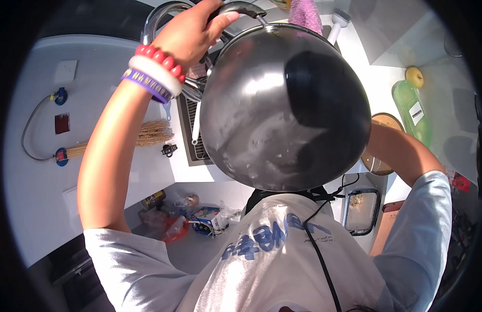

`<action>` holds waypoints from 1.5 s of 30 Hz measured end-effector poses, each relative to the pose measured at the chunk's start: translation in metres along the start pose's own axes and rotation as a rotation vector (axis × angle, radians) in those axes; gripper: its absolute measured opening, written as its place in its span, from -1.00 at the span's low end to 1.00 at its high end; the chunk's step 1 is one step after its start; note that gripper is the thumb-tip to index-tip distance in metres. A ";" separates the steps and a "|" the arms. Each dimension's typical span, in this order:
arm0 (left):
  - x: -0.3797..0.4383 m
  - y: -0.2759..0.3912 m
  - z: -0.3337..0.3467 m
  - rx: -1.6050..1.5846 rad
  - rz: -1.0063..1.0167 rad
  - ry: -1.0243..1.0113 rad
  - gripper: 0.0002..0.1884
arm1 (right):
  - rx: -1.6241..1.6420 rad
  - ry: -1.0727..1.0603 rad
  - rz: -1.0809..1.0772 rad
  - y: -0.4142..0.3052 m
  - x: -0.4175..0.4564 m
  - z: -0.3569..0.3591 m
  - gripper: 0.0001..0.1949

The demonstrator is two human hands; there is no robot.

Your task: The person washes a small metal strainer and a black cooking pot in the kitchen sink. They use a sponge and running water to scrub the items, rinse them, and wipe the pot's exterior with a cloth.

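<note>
A big dark metal wok (280, 109) is tilted up before me, its rounded underside facing the camera and bearing wet-looking smudges. At its upper left rim, my left hand (202, 31) grips the black loop handle (243, 8); a red bead bracelet and two bands circle that wrist. My right forearm passes behind the wok on the right, so the right hand is hidden. Under and behind the wok, part of a sink (190, 156) shows with a wire rack and a white handle. The curved chrome tube of a faucet (149, 27) rises beside my left wrist.
A straw brush (155, 132) and black hair claw (169, 149) lie at left. A pink cloth (304, 15) and white scrub brush (339, 21) are behind the wok. At right are a round lid (381, 163), green container (411, 113), yellow fruit (414, 77) and glass dish (361, 212).
</note>
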State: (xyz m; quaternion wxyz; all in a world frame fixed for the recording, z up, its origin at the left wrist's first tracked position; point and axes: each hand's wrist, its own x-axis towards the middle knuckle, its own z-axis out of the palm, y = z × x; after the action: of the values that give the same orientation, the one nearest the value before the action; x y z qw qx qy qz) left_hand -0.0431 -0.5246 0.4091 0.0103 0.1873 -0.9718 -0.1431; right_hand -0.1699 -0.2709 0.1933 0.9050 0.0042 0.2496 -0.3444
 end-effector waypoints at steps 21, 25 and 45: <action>0.071 -0.042 0.017 0.176 0.122 -0.382 -0.55 | 0.618 -0.647 0.295 0.070 0.099 0.047 -0.70; 0.063 -0.035 0.017 0.112 0.160 -0.378 -0.54 | 0.741 -0.475 0.314 0.082 0.131 0.047 -0.71; 0.032 0.018 -0.044 -0.040 0.279 -0.307 -0.71 | 0.397 -0.343 -0.029 0.061 0.077 0.032 -0.76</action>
State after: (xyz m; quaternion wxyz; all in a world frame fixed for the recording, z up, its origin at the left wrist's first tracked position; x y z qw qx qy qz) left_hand -0.0763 -0.5325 0.4553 -0.1143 0.0265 -0.9754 -0.1865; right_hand -0.0683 -0.2773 0.1760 0.9106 0.1198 0.0202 -0.3951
